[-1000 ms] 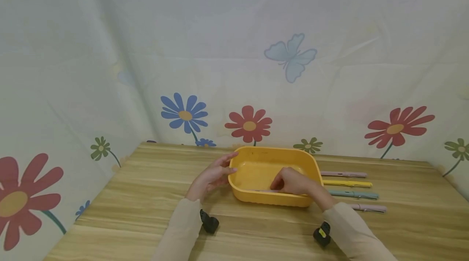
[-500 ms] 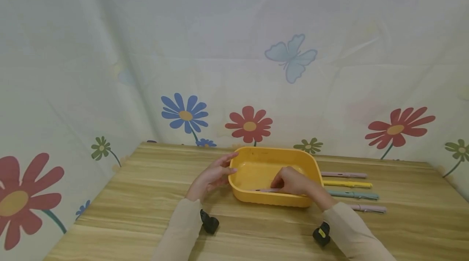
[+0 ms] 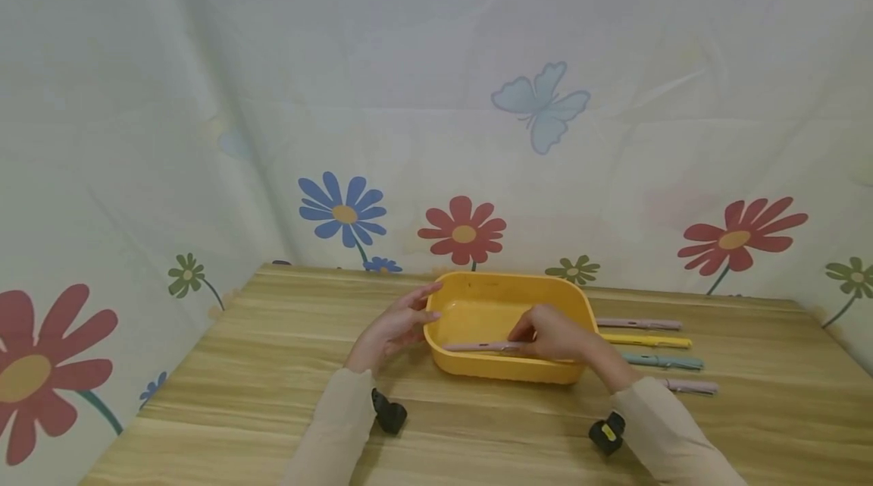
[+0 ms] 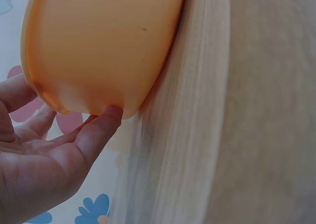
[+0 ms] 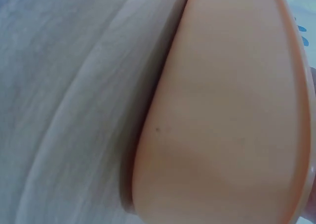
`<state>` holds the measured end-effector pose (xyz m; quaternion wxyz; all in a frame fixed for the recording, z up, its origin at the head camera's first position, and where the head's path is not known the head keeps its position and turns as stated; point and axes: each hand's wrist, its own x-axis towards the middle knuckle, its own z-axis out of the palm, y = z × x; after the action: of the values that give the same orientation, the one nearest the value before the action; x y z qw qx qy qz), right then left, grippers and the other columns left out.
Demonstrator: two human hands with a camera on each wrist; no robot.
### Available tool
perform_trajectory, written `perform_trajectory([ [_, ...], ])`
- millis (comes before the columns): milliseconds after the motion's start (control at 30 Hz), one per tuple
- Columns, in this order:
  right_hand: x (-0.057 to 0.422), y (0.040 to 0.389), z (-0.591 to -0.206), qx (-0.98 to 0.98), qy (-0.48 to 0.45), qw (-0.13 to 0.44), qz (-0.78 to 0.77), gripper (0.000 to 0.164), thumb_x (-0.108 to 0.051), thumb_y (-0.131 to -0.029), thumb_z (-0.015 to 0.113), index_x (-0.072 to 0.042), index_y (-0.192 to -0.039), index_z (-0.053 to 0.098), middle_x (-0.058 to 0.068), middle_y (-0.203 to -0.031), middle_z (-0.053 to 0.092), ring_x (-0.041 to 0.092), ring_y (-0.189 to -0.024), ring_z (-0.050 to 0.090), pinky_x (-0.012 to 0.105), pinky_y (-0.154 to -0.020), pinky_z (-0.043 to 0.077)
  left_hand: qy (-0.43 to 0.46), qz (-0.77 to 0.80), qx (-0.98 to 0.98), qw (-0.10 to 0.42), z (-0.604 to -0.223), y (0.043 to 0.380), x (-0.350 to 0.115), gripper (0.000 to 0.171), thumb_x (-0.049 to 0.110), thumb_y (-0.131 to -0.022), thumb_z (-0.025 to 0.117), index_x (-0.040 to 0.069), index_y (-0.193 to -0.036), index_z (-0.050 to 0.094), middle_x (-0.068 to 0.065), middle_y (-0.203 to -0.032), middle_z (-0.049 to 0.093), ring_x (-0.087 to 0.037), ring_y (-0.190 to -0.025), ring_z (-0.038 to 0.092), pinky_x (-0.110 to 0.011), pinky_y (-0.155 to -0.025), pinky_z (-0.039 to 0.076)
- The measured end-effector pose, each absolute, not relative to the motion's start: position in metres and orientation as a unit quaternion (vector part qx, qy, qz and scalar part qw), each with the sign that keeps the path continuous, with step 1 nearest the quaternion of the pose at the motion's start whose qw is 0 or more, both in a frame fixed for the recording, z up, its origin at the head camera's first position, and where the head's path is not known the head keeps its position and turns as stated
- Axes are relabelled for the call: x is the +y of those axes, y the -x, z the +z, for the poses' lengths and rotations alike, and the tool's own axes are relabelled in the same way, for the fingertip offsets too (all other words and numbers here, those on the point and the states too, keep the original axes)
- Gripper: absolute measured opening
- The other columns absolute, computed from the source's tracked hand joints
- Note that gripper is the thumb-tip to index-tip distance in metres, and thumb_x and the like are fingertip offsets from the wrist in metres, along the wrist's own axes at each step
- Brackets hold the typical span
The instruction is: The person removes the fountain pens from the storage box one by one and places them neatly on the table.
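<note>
A yellow plastic basin (image 3: 514, 372) stands on the wooden table. My left hand (image 3: 395, 327) holds it at its left end, with the thumb at the rim; in the left wrist view, fingertips (image 4: 114, 111) touch its outer wall (image 4: 98, 46). My right hand (image 3: 552, 333) reaches over the near rim and pinches one end of a pale pink pen (image 3: 470, 347), which lies lengthwise along the basin's near side. In the right wrist view the basin wall (image 5: 222, 110) hides nearly all of that hand.
Right of the basin lie several pens in a column: a pale pink pen (image 3: 648, 324), a yellow pen (image 3: 655, 341), a teal pen (image 3: 664, 362) and another pink pen (image 3: 692, 387), partly behind the right sleeve. A flowered cloth (image 3: 614, 167) hangs behind the table (image 3: 273, 380).
My right hand has risen slightly and shifted a little right. More of the pink pen now shows above the near rim. The left hand and basin stay about where they were.
</note>
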<state>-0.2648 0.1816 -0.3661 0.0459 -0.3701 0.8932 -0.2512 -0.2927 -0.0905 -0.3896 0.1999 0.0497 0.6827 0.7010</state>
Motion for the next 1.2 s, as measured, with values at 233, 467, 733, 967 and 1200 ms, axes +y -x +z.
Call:
perform_trajectory([
  [233,0.187,0.262,-0.361,0.891,0.361,0.052,-0.271,0.01,-0.005,-0.078,0.068,-0.003,-0.087,0.072,-0.001,-0.078,0.068,0.004,-0.067,0.058,0.019,-0.063,0.051,-0.051,0.704,0.679,0.203,-0.389,0.294,-0.09,0.056,0.0,-0.088,0.052,0.016,-0.14,0.037,-0.016,-0.149,0.021,-0.035,-0.126,0.036,-0.051,-0.097,0.037],
  [467,0.196,0.26,-0.353,0.88,0.377,0.044,-0.285,0.012,-0.002,-0.078,0.067,-0.001,-0.089,0.071,0.002,-0.081,0.068,0.007,-0.07,0.06,0.02,-0.063,0.051,-0.047,0.701,0.682,0.202,-0.389,0.294,-0.09,0.056,0.0,-0.088,0.052,0.016,-0.14,0.038,-0.016,-0.147,0.025,-0.034,-0.124,0.038,-0.05,-0.096,0.039],
  [733,0.207,0.254,-0.345,0.879,0.382,0.031,-0.284,0.012,-0.004,-0.08,0.067,0.0,-0.09,0.071,0.003,-0.083,0.068,0.008,-0.072,0.061,0.02,-0.062,0.051,-0.041,0.7,0.683,0.205,-0.388,0.294,-0.09,0.056,0.0,-0.088,0.053,0.017,-0.139,0.038,-0.017,-0.147,0.025,-0.035,-0.124,0.038,-0.05,-0.096,0.039],
  [967,0.222,0.248,-0.34,0.874,0.375,0.036,-0.306,0.012,-0.002,-0.08,0.065,0.002,-0.091,0.07,0.005,-0.084,0.067,0.009,-0.073,0.061,0.022,-0.063,0.053,-0.036,0.7,0.684,0.203,-0.389,0.295,-0.09,0.056,0.0,-0.087,0.054,0.018,-0.138,0.04,-0.017,-0.146,0.026,-0.036,-0.125,0.038,-0.05,-0.095,0.04],
  [1200,0.242,0.238,-0.334,0.881,0.366,0.016,-0.301,0.012,-0.002,-0.08,0.065,-0.001,-0.091,0.07,0.003,-0.086,0.066,0.009,-0.076,0.059,0.023,-0.064,0.053,-0.039,0.699,0.685,0.201,-0.39,0.295,-0.09,0.056,0.001,-0.087,0.055,0.019,-0.138,0.04,-0.016,-0.147,0.025,-0.036,-0.125,0.038,-0.049,-0.095,0.04],
])
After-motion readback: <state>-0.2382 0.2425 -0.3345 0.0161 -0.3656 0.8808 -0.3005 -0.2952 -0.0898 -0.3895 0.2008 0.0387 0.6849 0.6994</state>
